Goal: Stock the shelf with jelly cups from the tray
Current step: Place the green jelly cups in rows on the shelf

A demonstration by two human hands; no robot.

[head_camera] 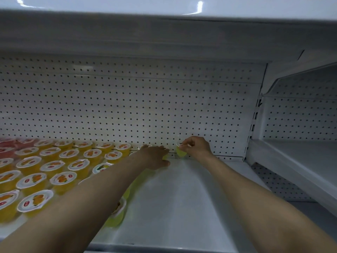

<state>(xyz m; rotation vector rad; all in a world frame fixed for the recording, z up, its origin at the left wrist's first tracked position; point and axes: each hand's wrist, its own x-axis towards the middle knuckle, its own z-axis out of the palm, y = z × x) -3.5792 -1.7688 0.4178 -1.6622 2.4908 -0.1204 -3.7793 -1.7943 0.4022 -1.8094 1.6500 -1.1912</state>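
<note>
As we read it, progress: left part of shelf (182, 198) filled with jelly cups (60, 172); right part bare; tray unseen.
Right hand (197, 147): pinches yellow cup (180, 152) at back wall, tilted, lid facing left.
Left hand (156, 156): fingers over another cup; we cannot tell grip.

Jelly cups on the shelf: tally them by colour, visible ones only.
Orange jelly cups: 19
Pink jelly cups: 3, blurred
Lime-green jelly cups: at least 3; the left arm hides more
Total: at least 25
</note>
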